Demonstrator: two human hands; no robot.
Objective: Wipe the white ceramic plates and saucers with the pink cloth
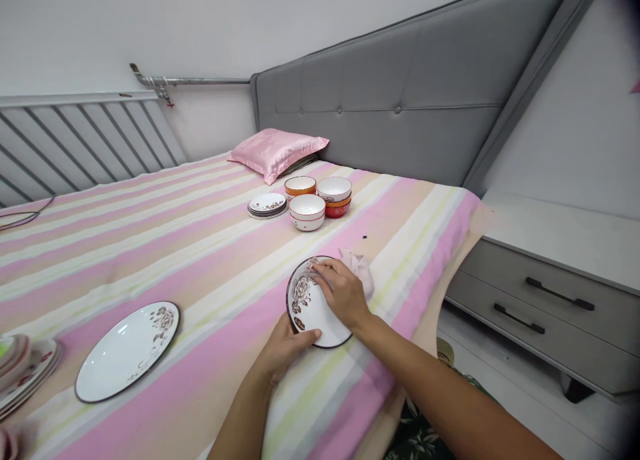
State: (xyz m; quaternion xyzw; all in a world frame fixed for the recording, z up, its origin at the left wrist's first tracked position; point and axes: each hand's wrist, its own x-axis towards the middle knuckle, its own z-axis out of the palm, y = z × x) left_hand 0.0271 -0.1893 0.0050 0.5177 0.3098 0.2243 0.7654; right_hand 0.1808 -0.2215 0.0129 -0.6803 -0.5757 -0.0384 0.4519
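Note:
My left hand (286,349) grips the near rim of a small white plate (306,308) with a brown flower pattern and dark edge, held tilted above the striped bed sheet (200,247). My right hand (341,291) lies on the plate's face, fingers curled over a pale pink cloth (361,267) that sticks out behind it.
A larger flowered plate (128,351) lies on the bed at left. More plates are stacked at the far left edge (23,373). Three bowls (320,200) and a small stack of saucers (267,205) stand near a pink pillow (276,150). A grey nightstand (550,293) is at right.

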